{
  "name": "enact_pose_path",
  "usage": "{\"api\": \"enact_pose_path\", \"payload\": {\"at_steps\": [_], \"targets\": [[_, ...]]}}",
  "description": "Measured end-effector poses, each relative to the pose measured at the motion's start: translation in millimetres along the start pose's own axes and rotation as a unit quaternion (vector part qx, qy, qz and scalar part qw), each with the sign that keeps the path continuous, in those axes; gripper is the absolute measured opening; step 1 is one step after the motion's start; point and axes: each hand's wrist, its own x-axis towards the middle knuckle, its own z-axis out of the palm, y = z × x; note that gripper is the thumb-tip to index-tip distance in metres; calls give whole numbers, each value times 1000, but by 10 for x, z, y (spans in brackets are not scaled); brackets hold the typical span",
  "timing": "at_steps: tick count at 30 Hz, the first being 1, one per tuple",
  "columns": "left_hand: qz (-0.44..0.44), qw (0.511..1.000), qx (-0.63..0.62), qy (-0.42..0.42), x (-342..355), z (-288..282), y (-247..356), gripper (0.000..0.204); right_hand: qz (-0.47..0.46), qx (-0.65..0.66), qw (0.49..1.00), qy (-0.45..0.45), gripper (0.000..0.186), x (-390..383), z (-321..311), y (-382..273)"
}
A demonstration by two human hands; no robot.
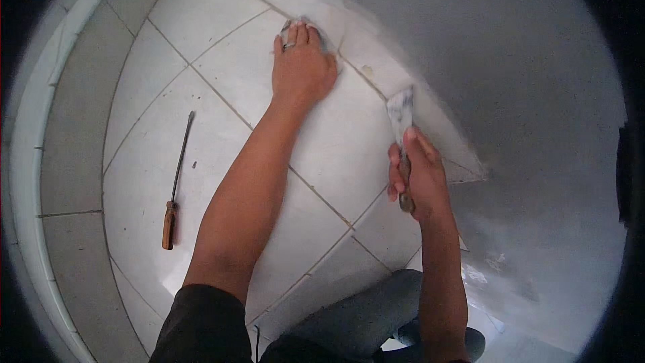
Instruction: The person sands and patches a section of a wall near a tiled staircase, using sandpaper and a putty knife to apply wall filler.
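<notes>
My left hand [304, 64] is pressed down on a greyish thing, mostly hidden under it, at the foot of the tiled skirting [373, 54]. The fingers are close together, one with a ring. At the right, my right hand [420, 168] grips a scraper [401, 111] by its handle, fingers closed round it; the flat, white-smeared blade is beside the skirting's lower edge. A screwdriver [170, 222] with an orange-brown handle and long shaft lies on the white floor tiles [336, 134], left of my left forearm.
A grey wall [531, 94] rises on the right above the skirting. A raised tiled border [70, 134] curves along the left. A tiled edge crosses the lower middle, with my jeans-clad leg [349, 309] below it. Small specks of debris dot the tiles around the screwdriver.
</notes>
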Motion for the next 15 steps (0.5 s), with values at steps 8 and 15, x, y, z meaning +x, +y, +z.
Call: {"api": "enact_pose_path", "payload": {"at_steps": [8,15], "targets": [[-18,999,-48,0,-31,-113,41,112,-40,-13,997,68,34,523,573,-86],[-21,999,-37,10,-40,-101,75,122,-21,-22,989,146,33,523,776,-69]]}}
